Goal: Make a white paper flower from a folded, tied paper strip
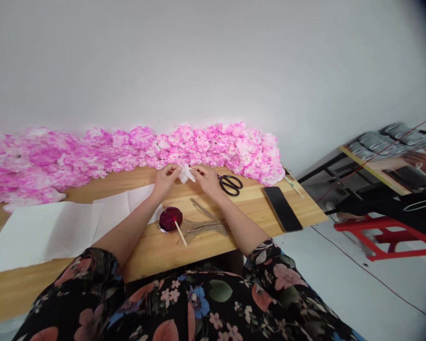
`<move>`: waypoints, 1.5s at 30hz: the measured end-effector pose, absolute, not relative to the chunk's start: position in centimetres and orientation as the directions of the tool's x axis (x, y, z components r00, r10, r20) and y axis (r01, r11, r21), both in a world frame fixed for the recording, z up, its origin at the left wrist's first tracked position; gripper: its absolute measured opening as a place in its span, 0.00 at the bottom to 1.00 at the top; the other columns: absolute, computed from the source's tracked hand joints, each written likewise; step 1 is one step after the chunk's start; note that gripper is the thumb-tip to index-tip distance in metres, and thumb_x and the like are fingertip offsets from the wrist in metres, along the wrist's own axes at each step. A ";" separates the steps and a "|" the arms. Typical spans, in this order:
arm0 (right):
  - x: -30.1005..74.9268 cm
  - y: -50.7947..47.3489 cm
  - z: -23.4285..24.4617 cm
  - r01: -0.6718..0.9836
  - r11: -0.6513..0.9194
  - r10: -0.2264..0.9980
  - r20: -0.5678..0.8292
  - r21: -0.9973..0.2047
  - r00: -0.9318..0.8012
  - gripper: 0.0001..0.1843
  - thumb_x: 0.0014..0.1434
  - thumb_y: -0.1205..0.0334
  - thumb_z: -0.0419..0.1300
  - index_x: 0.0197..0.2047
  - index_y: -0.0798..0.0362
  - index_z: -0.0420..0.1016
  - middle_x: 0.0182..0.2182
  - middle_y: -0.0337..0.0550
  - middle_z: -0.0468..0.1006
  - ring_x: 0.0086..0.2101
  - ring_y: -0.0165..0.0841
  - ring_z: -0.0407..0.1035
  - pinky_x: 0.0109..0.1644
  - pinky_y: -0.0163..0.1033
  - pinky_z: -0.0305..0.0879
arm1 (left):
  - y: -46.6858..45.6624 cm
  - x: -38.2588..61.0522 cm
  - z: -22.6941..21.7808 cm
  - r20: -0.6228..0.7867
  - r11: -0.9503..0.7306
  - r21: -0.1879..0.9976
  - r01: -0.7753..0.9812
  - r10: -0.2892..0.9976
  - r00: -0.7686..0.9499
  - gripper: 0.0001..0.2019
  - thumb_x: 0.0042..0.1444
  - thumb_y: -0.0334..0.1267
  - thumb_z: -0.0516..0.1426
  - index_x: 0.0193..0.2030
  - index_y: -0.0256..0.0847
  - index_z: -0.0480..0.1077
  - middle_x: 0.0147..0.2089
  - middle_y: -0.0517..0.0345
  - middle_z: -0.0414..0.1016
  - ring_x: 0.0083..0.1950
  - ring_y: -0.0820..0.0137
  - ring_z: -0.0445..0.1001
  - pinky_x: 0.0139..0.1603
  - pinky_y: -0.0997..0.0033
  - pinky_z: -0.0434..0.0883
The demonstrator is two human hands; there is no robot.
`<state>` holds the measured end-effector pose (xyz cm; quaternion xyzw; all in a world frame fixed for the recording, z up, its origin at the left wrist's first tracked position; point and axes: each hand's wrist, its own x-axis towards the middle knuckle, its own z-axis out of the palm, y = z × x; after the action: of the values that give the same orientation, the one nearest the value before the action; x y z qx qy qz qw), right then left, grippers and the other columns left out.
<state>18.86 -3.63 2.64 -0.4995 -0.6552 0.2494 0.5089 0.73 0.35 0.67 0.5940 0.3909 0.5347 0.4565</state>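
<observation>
Between my two hands is a small piece of white tissue paper (186, 174), gathered at its middle and flaring out below. My left hand (167, 178) pinches its left side. On the other side, the closed fingers of my right hand (206, 178) hold it near a thin wire-like strand at its top. Black-handled scissors (230, 184) lie just right of my right hand. Nearer to me are a dish of dark red liquid (169, 219) with a wooden stick (180, 230) resting in it, and a bundle of thin brown wires (208, 226) partly under my right forearm.
Pink and white paper flowers (128, 147) are heaped along the wall. White paper sheets (67, 225) lie on the wooden table (145, 255) at left. A black phone (282, 208) lies near the right edge. A red stool (386, 237) and another person's hand (424, 161) are at far right.
</observation>
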 end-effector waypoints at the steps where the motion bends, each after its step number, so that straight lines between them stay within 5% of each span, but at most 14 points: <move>1: 18.9 -3.7 2.7 0.415 0.388 0.905 0.426 -0.823 -0.003 0.11 0.63 0.55 0.61 0.39 0.49 0.85 0.38 0.43 0.85 0.40 0.39 0.76 0.49 0.43 0.68 | 0.4 0.8 0.6 0.276 -0.274 0.961 -0.026 0.952 0.132 0.13 0.52 0.48 0.65 0.30 0.40 0.75 0.33 0.58 0.76 0.36 0.69 0.73 0.40 0.70 0.69; 11: 19.1 -3.3 2.1 0.366 0.375 0.908 0.417 -0.851 0.039 0.11 0.62 0.57 0.60 0.40 0.49 0.85 0.40 0.44 0.85 0.42 0.39 0.77 0.50 0.43 0.68 | 1.3 0.5 -0.2 0.153 -0.138 0.962 -0.234 0.987 0.044 0.15 0.47 0.49 0.66 0.33 0.40 0.74 0.32 0.59 0.75 0.34 0.70 0.72 0.40 0.70 0.69; 21: 19.4 -2.2 1.4 0.084 0.245 0.945 0.257 -0.966 0.202 0.17 0.57 0.49 0.62 0.40 0.53 0.82 0.33 0.40 0.82 0.32 0.34 0.72 0.40 0.38 0.69 | 0.4 0.6 0.7 0.242 -0.239 0.969 -0.057 0.969 0.051 0.18 0.54 0.56 0.62 0.35 0.40 0.76 0.38 0.55 0.79 0.44 0.65 0.75 0.53 0.64 0.70; 28: 19.1 -2.6 1.5 0.150 0.236 0.950 0.261 -0.960 0.170 0.17 0.57 0.47 0.61 0.39 0.53 0.81 0.34 0.41 0.82 0.34 0.34 0.72 0.40 0.37 0.68 | -0.1 1.2 0.8 0.333 -0.348 0.936 0.053 0.924 0.190 0.14 0.48 0.49 0.66 0.34 0.42 0.74 0.41 0.54 0.78 0.46 0.63 0.76 0.53 0.63 0.70; 33: 19.0 -2.6 1.4 0.121 0.234 0.947 0.254 -0.965 0.197 0.15 0.58 0.49 0.61 0.39 0.52 0.80 0.31 0.40 0.80 0.32 0.33 0.71 0.38 0.37 0.68 | 0.5 1.0 0.6 0.307 -0.313 0.947 0.076 0.949 0.074 0.10 0.49 0.45 0.62 0.32 0.41 0.73 0.39 0.55 0.78 0.44 0.65 0.75 0.51 0.64 0.70; 37: 18.9 -2.6 1.4 0.149 0.255 0.935 0.283 -0.955 0.216 0.14 0.60 0.52 0.62 0.42 0.52 0.81 0.35 0.41 0.83 0.34 0.34 0.74 0.41 0.38 0.71 | 0.4 0.8 1.3 0.305 -0.305 0.952 0.030 0.952 -0.009 0.12 0.51 0.48 0.62 0.33 0.40 0.73 0.34 0.58 0.76 0.37 0.69 0.73 0.44 0.68 0.69; 45: 17.6 -3.8 2.0 0.337 0.303 0.924 0.362 -0.891 0.126 0.13 0.62 0.62 0.62 0.49 0.51 0.83 0.43 0.43 0.85 0.41 0.35 0.77 0.48 0.39 0.72 | -1.3 1.9 2.7 0.198 -0.200 0.980 -0.010 0.957 0.211 0.23 0.45 0.52 0.70 0.41 0.42 0.70 0.31 0.62 0.76 0.33 0.68 0.76 0.36 0.70 0.69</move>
<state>17.64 -3.82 1.98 -0.5234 -0.6021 0.2729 0.5377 1.90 -1.27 2.67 0.6009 0.3941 0.4891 0.4945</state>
